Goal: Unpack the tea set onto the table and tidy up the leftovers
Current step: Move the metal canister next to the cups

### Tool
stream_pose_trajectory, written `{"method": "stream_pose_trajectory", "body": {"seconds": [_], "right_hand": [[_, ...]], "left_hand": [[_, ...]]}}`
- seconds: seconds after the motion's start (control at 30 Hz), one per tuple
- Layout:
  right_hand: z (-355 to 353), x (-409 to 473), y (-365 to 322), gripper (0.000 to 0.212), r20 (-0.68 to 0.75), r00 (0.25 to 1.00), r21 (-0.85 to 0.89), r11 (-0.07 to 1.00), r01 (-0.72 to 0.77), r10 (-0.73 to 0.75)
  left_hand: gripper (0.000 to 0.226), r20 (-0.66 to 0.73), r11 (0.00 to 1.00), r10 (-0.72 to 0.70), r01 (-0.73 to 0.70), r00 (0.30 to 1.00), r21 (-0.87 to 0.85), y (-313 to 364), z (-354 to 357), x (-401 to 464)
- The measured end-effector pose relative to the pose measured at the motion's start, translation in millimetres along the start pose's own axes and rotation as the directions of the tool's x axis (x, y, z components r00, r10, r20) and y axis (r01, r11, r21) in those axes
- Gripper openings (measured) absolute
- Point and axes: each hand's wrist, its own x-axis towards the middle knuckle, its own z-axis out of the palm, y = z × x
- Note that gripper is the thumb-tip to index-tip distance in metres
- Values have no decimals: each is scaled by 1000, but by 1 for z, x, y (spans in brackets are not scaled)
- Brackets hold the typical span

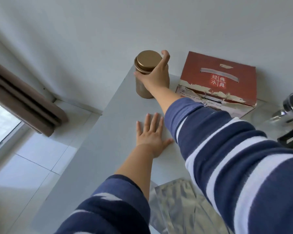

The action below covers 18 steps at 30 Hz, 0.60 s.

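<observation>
A gold tea canister [143,89] with a round lid stands upright at the far left corner of the white table [112,125]. My right hand [155,74] is wrapped around its upper part, thumb on the left side, fingers behind. My left hand [151,134] lies flat and spread on the table, nearer to me, holding nothing. A red cardboard box [227,78] with torn edges and Chinese characters stands to the right of the canister. At the right edge a glass teapot [287,115] with black lid and handle is partly cut off.
Silver foil packets [179,203] lie on the table near me, partly under my sleeve. The table's left edge drops to a white tiled floor [29,166]. A brown curtain [24,102] and a window are at the left. A white wall rises behind the table.
</observation>
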Motion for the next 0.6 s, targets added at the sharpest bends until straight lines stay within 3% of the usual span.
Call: {"method": "stream_pose_trajectory", "body": {"seconds": [0.23, 0.37, 0.47, 0.6], "right_hand": [[-40, -4, -19, 102, -19, 1000, 85, 996, 4, -2], [-95, -26, -50, 94, -20, 999, 199, 980, 30, -26], [-149, -43, -63, 89, -35, 999, 277, 960, 26, -16], [-235, -71, -49, 89, -73, 997, 245, 968, 49, -32]], "left_hand": [[83, 53, 1000, -3, 4, 999, -8, 5, -15, -6], [82, 138, 997, -77, 78, 988, -7, 22, -33, -15], [76, 158, 990, -136, 128, 978, 62, 54, -47, -24], [66, 125, 995, -78, 70, 989, 66, 124, -43, -43]]}}
